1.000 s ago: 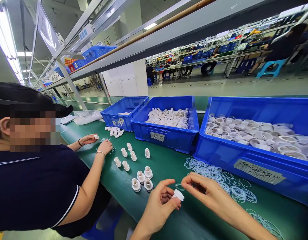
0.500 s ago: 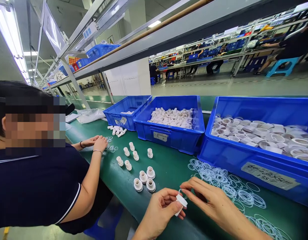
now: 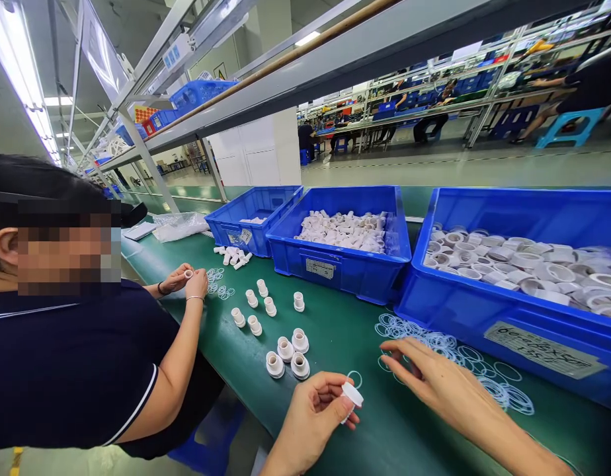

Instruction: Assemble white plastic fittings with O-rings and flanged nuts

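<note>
L hand (image 3: 313, 411) grips white cap (image 3: 352, 395), R hand (image 3: 432, 377) w/ fingers apart
Cap left of ring pile (image 3: 410, 329), R hand nr pile, big blue bin (image 3: 449, 299) just behind pile

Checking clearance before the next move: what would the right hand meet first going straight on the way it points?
The right hand would probably meet the lone white fitting on the green table; the hand's height is unclear, so it may pass above.
</note>
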### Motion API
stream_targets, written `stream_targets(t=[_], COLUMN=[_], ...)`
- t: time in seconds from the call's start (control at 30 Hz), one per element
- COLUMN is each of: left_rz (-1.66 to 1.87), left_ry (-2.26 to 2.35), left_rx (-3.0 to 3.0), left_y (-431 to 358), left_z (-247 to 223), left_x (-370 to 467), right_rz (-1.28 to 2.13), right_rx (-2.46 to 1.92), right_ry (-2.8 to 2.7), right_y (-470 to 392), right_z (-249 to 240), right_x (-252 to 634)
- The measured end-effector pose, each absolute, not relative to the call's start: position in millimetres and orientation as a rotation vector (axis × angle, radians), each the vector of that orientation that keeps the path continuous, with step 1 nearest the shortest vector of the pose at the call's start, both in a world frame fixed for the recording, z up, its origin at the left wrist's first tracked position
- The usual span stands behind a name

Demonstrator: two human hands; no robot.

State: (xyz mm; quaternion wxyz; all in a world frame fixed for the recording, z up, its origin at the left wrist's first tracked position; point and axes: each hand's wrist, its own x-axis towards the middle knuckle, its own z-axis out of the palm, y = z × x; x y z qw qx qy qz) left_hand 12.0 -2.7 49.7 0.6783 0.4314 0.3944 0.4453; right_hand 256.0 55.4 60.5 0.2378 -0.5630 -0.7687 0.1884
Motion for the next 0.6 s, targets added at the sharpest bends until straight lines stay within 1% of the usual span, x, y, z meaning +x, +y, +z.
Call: stream_targets(t=[0.1,0.17,0.37,0.43,0.6], left_rz=[0.996,0.983,0.957,1.020,1.199], left_ry=[0.904,0.963,1.286,1.245,0.893], left_rx=[1.029,1.114,1.461,1.358,0.940], left_y=[-6,-8,-14,-14,-15], left_z=[52,56,72,73,73], left_x=[12,11,2,-3,-19], right_rz=[0.874,0.993,1.064,1.064,1.027], right_rx=[-1.326,-1.267,-1.219,-1.170,-1.169], right_ry=[-2.128,-2.103,-2.079,-2.111,-2.183], right_y=[41,31,12,7,7], right_z=[77,86,97,101,108], right_x=[232,217,195,189,173])
